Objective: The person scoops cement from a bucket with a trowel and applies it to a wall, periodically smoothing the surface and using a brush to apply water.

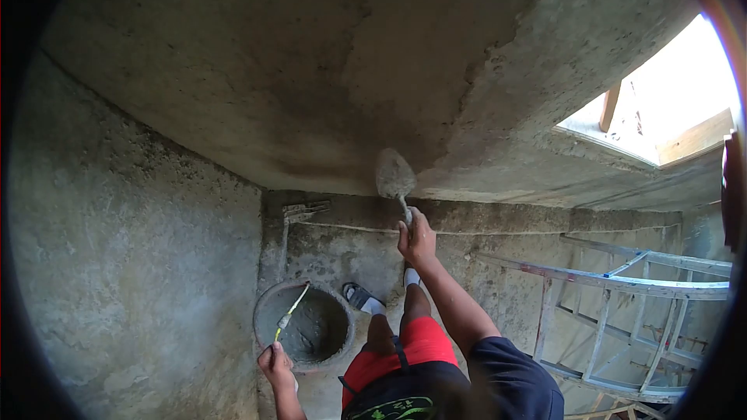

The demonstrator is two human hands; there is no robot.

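My right hand (418, 239) is wrapped around the handle of a pointed trowel (395, 174). Its blade is coated in grey and points up, overlapping the lower wall (334, 132), where a darker patch shows. Lower left, my left hand (275, 363) pinches the yellow end of a thin yellow and white stick-like tool (286, 319) with a greyish lump along it; I cannot tell its exact kind. The tool reaches over a round tub (260, 325) of wet grey mortar (311, 327), its pale tip near the far rim.
A metal ladder (622, 284) lies across the right side. Upper right is a bright window opening (677, 93). A grey-crusted flat tool (306, 210) rests at the wall's foot, beyond the tub. My sandalled foot (362, 297) stands beside the tub. A side wall (132, 249) rises at left.
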